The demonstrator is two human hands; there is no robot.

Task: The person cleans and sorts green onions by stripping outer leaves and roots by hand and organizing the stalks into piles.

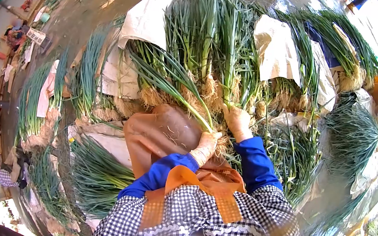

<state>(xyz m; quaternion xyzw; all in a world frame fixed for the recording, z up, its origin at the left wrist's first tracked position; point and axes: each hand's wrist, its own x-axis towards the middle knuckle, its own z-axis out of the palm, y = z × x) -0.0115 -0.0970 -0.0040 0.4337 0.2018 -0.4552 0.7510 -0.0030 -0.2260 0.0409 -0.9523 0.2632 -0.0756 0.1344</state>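
My left hand (207, 145) is closed around the white lower ends of a few green onions (186, 102). Their leaves slant up and to the left across the pile. Pale stringy roots (222, 147) show just right of this hand. My right hand (238, 121), slightly farther forward, is wrapped round the base of an upright green onion bunch (228, 75); its fingers are partly hidden. Beyond both hands lies a large pile of green onions (190, 26), leaves pointing away and roots toward me. A brown apron (163, 129) covers my knee beside the left hand.
White sacks (147, 18) lie over parts of the pile. More green onions (99, 173) are heaped at left, and loose leaves (290, 156) lie at right. Another bundle (353, 136) rests farther right. Other people (2, 176) sit at the far left and right. The floor (92, 12) looks wet.
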